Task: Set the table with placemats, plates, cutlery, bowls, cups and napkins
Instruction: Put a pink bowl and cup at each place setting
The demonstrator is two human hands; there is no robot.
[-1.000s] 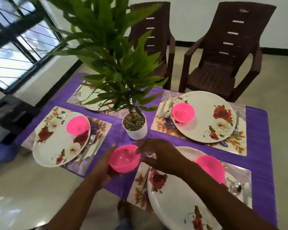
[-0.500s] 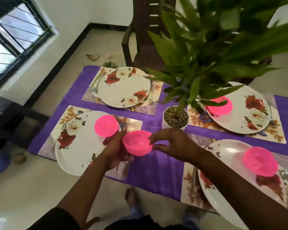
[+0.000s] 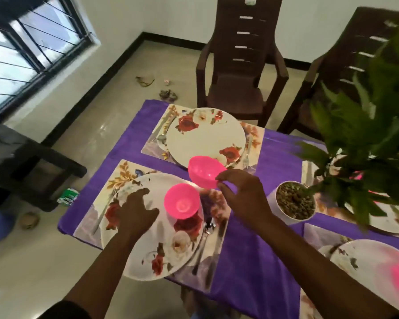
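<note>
Pinching 1 pink bowl (image 3: 205, 172) in right hand (image 3: 242, 196), left hand (image 3: 136, 210) slack and holding nothing, bound for the bowl-less far plate (image 3: 205, 137); no cups or napkins visible.

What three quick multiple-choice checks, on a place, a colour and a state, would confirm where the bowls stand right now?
1. Where is the far plate without a bowl?
A. in front of the left chair
B. on the floor
C. under the plant pot

2. What colour is the tablecloth?
A. green
B. purple
C. white

3. What is the right hand doing?
A. resting flat on a plate
B. pinching the rim of a pink bowl
C. gripping a fork

Answers: 1 A, the plate lies just before the chair; 2 B, purple cloth shows between the placemats; 3 B, fingertips pinch the raised bowl's rim.
</note>
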